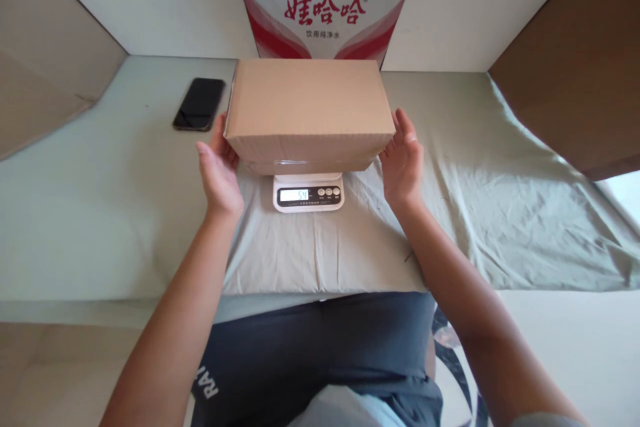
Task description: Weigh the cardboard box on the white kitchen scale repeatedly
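Cardboard box (310,100) resting on digital scale (309,207), overhanging scale to left and right; lit display (294,195) visible at scale's near side. Left hand (220,170) left of scale, at box's end, thumb spread away from fingers. Right hand (404,163) right of scale, at opposite end, fingers loosely spread. Fingertips partly hidden; perhaps touching box, hard to confirm. Black smartphone (200,104) beyond scale, to left. Wahaha drinking-water carton (325,17) behind scale. Wrinkled pale-green cloth (300,260) beneath scale.
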Available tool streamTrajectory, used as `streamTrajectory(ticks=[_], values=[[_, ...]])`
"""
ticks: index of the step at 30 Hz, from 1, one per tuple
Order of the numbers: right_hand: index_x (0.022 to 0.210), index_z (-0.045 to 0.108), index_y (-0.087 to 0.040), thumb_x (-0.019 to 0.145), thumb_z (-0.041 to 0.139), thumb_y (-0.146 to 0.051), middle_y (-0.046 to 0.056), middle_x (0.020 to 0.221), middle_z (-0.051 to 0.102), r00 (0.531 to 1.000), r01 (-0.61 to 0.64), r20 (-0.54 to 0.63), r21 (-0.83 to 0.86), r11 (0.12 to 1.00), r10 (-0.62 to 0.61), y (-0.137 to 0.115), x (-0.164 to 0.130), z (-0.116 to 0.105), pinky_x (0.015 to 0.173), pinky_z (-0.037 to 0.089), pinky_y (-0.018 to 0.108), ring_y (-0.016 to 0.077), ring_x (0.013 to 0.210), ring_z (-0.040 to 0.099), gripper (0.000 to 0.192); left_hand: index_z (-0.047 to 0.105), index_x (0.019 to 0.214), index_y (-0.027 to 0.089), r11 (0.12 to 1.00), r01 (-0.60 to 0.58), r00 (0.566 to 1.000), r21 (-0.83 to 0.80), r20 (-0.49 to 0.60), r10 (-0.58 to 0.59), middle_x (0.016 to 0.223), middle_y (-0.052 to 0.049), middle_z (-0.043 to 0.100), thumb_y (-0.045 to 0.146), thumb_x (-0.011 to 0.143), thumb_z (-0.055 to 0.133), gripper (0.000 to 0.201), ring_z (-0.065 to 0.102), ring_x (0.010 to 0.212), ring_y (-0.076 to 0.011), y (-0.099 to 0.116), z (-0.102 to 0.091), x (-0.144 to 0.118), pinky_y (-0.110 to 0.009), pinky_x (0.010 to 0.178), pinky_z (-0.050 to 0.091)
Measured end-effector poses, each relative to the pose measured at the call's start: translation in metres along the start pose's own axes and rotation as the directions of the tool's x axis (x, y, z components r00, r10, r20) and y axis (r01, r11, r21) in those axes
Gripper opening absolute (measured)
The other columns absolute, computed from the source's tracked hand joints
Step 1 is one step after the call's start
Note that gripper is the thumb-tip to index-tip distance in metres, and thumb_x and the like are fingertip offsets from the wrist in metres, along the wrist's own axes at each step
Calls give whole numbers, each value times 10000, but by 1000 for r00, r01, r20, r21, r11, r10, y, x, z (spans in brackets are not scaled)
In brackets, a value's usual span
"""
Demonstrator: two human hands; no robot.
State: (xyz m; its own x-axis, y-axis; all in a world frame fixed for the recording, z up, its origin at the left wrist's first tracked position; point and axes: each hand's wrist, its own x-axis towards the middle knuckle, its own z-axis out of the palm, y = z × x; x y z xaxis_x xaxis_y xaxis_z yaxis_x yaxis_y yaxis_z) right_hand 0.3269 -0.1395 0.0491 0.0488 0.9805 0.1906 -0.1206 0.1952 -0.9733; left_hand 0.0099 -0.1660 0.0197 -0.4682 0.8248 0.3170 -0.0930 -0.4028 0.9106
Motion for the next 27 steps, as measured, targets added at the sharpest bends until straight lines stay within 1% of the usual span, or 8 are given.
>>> streamTrajectory(ticks=[3,6,9,12,17,20,23,27], values=[[1649,559,-464,881,561,-927,-59,1905,457,1000,11,13,11,1000,-12,-3,-4,4,1510,340,630,352,1823,379,896,798,1352,202,1000,-15,1000,-11,-5,15,1539,-184,768,1139,887,361,1133,615,1587,-404,1,1,-2,-513,1264,553],[1631,572,-475,889,580,-917,-80,1893,475,999,22,33,38,999,-23,-6,-8,9,1529,308,611,327,1839,347,864,835,1203,263,1000,-14,1000,-6,23,15,1410,-146,825,1074,925,471,931,652,1545,-402,4,3,-5,-541,1266,551],[1626,576,-453,904,584,-923,-67,1895,472,998,19,56,67,998,-23,-11,-12,12,1538,294,591,320,1854,308,861,841,1117,294,1000,-9,999,9,44,9,1309,-140,849,1052,930,499,852,674,1514,-413,5,4,-7,-584,1263,555],[1623,594,-408,919,560,-936,-33,1892,483,996,38,73,78,996,-44,-11,-13,16,1532,315,589,334,1853,314,881,843,1100,305,1000,-5,999,27,54,4,1271,-139,857,1051,930,500,838,650,1553,-411,3,7,-11,-584,1285,551],[1501,713,-396,951,511,-925,-6,1706,698,992,102,71,65,993,-107,1,-16,27,1559,254,526,327,1812,405,790,871,1154,290,1000,3,998,21,59,-4,1340,-137,849,1024,922,581,822,599,1627,-401,5,18,-22,-545,1348,526],[1463,735,-385,970,504,-897,13,1634,745,995,99,28,36,994,-100,1,-19,33,1547,294,506,312,1817,391,748,884,1150,267,1000,4,997,-23,71,-3,1294,-139,868,990,946,592,806,626,1608,-398,15,24,-22,-563,1360,516],[1436,749,-379,968,501,-893,18,1607,759,992,127,3,22,992,-127,-12,-9,36,1545,297,495,316,1812,394,738,888,1114,282,999,-15,990,-50,140,22,1277,-143,871,1004,929,609,797,589,1645,-401,30,24,-9,-579,1356,530],[1524,704,-397,914,442,-977,-2,1624,741,981,192,14,-7,981,-192,-27,36,41,1549,281,491,323,1819,384,882,871,1066,295,997,-31,974,-65,222,44,1325,-149,854,1092,794,677,864,521,1686,-449,39,26,36,-630,1365,518]])
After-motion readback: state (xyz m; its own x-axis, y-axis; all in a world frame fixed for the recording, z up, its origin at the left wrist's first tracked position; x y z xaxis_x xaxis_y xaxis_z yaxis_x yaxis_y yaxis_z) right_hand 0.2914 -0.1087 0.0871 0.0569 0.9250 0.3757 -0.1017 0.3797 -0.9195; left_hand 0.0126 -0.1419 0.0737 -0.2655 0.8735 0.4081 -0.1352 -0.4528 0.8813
